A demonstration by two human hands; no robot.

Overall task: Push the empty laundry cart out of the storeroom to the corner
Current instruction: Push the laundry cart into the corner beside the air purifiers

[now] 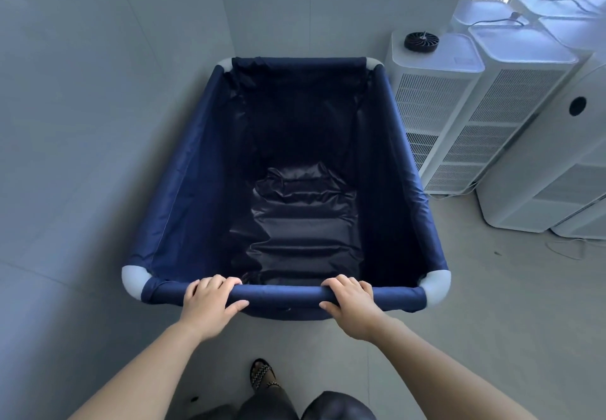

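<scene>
A navy fabric laundry cart (183,196) with pale grey corner pieces fills the middle of the head view. It is empty, with only its dark crumpled liner inside. My left hand (210,301) grips the near rim bar left of centre. My right hand (352,301) grips the same bar right of centre. The cart's far end sits in the corner where two pale tiled walls meet, and its left side runs close along the left wall.
Several white tower air purifiers (436,114) stand in rows just right of the cart's far end, one with a small black fan (421,42) on top. Thin cables (570,249) lie on the floor at the right. My sandalled foot (260,373) is below the cart.
</scene>
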